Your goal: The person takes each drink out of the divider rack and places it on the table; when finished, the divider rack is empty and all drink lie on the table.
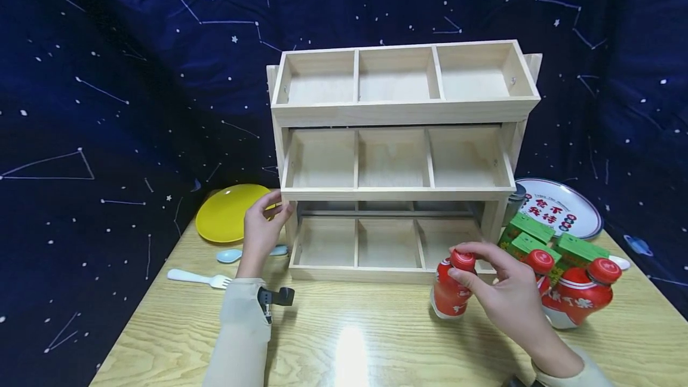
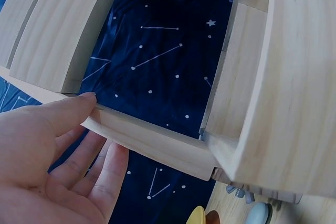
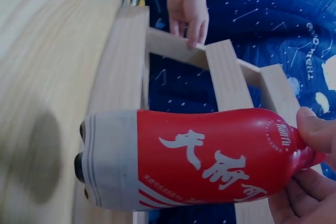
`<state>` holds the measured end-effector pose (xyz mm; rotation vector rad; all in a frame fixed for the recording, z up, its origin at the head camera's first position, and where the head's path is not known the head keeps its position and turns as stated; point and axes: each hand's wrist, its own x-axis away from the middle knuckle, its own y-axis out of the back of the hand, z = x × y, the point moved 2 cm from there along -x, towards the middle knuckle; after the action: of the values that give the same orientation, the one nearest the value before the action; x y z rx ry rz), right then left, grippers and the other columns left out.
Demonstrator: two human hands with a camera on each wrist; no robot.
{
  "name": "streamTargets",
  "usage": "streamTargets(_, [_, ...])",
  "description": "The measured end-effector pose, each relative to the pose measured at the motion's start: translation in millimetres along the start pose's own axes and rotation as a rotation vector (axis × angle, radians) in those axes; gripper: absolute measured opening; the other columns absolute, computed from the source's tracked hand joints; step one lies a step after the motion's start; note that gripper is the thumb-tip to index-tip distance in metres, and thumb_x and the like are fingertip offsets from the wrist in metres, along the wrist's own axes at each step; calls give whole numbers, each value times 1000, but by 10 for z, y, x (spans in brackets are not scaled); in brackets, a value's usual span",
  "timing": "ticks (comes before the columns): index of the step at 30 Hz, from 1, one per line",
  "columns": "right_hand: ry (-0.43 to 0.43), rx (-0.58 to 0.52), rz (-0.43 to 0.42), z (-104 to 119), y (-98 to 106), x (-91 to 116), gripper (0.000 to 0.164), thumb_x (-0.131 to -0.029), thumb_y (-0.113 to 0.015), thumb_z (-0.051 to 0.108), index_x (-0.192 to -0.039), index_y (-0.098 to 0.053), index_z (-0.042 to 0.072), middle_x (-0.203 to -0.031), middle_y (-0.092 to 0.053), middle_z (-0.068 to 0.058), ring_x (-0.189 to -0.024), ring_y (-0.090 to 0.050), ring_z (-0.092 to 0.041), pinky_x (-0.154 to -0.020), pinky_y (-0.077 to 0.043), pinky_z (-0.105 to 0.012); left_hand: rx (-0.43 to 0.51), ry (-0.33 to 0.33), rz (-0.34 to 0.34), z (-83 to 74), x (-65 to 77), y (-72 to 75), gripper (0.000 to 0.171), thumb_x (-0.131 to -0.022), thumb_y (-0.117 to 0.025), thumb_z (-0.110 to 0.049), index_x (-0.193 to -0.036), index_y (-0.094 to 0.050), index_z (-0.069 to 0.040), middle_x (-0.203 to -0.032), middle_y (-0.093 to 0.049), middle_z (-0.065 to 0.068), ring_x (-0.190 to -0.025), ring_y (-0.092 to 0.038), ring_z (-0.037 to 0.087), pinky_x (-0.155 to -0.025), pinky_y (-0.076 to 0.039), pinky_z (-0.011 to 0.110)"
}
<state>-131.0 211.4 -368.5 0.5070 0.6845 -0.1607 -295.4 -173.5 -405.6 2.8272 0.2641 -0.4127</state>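
My right hand (image 1: 510,294) pinches a red plastic drink bottle (image 1: 450,292) around its cap and neck, in front of the rack's lower right end. In the right wrist view the bottle (image 3: 210,156) shows white characters and a pale, clear-looking base, held off the table with a shadow beside it. A three-tier wooden rack (image 1: 398,194) stands at the centre, each tier split into three compartments with nothing in them. At its left side, my left hand (image 1: 260,235) holds the upright post (image 2: 152,140), thumb on one face and fingers around the other.
Right of the rack are two more red bottles (image 1: 580,294), several green boxes (image 1: 529,227), a patterned white plate (image 1: 586,217) and a dark-lidded jar (image 1: 514,199). On the left lie a yellow plate (image 1: 226,214), a blue spoon (image 1: 229,255) and a white fork (image 1: 190,277).
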Motion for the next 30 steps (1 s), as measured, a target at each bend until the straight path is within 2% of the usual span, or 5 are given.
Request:
streamTargets(6, [-94,111,-5,-125,75,128,46,-67,-86,-8,-108,-71,8,-98,-71,4,-86,-63,-1,-50,-44,-19,2,9,4,14,-5,-2,43,-90,-75,-15,-131,-63,-11,-125,-63,9,-110,-64,27,-95,-53,39])
streamTargets(13, [-122,140,5,-136,107,180,46,-68,-86,-7,-109,-70,7,-99,-70,3,-88,-65,0,-63,-50,-12,-7,18,2,1,-11,5,44,-90,-75,-16,-132,-62,-11,-126,-63,8,-110,-63,27,-98,-51,39])
streamTargets(20, [-141,279,87,-65,110,205,52,-71,-87,2,-116,-66,16,-99,-68,2,-75,-56,-5,-55,-43,-17,-12,31,5,-46,18,52,44,-90,-74,-16,-132,-62,-11,-126,-62,9,-111,-63,27,-99,-50,40])
streamTargets(26, [-153,348,112,-26,126,201,54,-72,-88,9,-120,-66,22,-103,-70,1,-81,-59,-11,-64,-48,-13,-24,24,-9,-42,42,49,44,-90,-74,-16,-132,-62,-12,-126,-63,8,-111,-63,27,-98,-51,41])
streamTargets(30, [-109,325,110,-14,144,187,59,-71,-90,10,-123,-67,24,-110,-70,2,-89,-59,-3,-68,-46,-9,-37,24,-10,-53,50,55,43,-91,-74,-16,-132,-63,-12,-126,-63,8,-111,-63,27,-97,-51,40])
